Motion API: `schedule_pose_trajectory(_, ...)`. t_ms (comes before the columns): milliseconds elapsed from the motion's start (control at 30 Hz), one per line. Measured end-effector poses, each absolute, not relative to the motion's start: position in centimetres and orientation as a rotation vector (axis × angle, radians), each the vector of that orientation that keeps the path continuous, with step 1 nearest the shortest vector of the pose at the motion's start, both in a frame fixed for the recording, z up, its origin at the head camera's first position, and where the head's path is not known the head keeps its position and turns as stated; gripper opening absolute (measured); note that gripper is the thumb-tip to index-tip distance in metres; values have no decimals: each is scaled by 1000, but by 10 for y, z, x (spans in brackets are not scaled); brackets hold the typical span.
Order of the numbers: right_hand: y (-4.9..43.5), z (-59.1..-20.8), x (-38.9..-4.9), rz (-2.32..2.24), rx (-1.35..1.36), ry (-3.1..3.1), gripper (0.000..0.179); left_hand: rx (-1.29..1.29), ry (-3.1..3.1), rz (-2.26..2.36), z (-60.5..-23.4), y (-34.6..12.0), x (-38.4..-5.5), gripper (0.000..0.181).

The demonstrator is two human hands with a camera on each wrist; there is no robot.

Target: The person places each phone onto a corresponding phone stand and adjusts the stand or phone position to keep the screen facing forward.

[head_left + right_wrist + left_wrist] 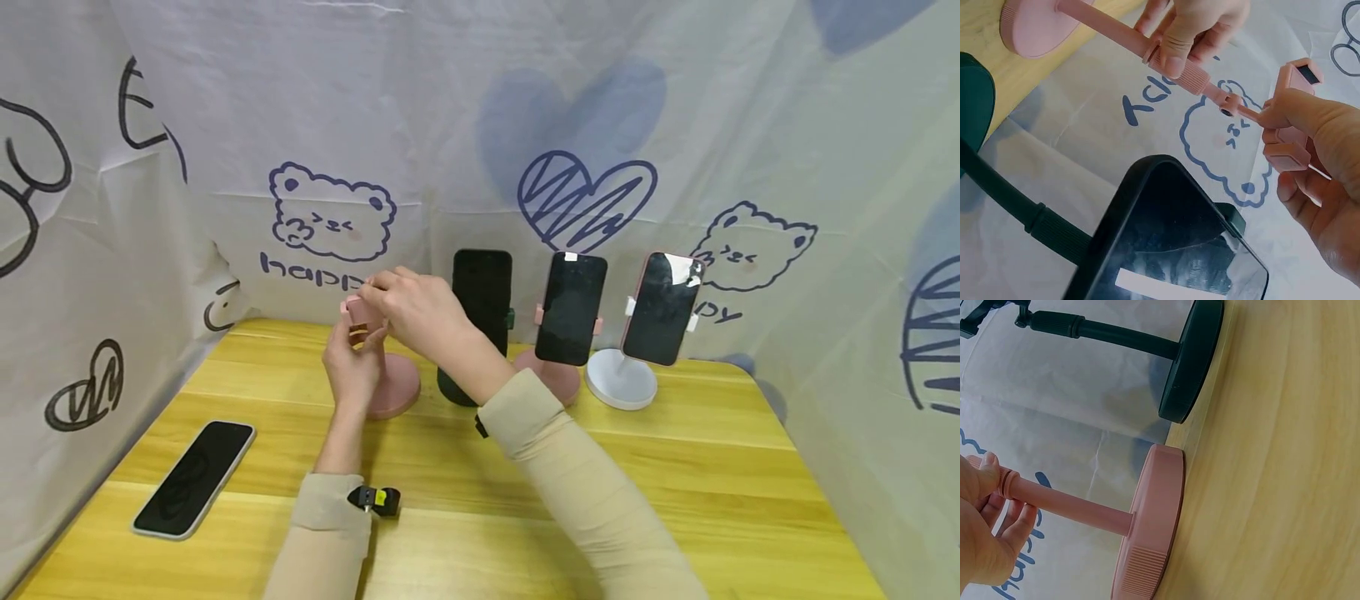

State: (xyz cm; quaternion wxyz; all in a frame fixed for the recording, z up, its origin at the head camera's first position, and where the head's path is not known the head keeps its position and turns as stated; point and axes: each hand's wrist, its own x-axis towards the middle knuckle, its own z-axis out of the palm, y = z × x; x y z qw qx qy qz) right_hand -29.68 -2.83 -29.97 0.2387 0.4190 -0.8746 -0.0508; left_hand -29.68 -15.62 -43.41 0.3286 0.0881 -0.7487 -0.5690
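Observation:
A pink phone stand (395, 386) with a round base stands at the back left of the table. My left hand (352, 367) grips its post near the ribbed collar, thumb on one side and fingers on the other, as the left wrist view shows. Higher up, my right hand (1329, 162) holds the pink clamp head (1289, 156) at the top of the post. No phone sits in this clamp. Just right of it, a dark green stand (1191, 362) carries a black phone (482, 292), partly covered by my right forearm in the head view.
Farther right, a pink stand (558, 379) and a white stand (621, 380) each bear an upright phone. A phone with a pale case (197, 479) lies flat at the table's left. A printed cloth (442, 125) hangs behind the wooden table (465, 542).

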Motion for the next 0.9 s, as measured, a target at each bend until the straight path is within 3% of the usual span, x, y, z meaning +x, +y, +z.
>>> schedule_pose_trajectory(333,-12,-316,-293,366,1093,-2473,59,217,-1928,-1492,-435,-155,-299,30)
schedule_pose_trajectory(633,-9,-338,-287,1118,969,-2279,34,277,-1957,-1532,-436,-155,-297,33)
schedule_pose_trajectory(900,-12,-343,-285,1356,901,-2297,34,256,-1997,-1524,-435,-157,-297,35)
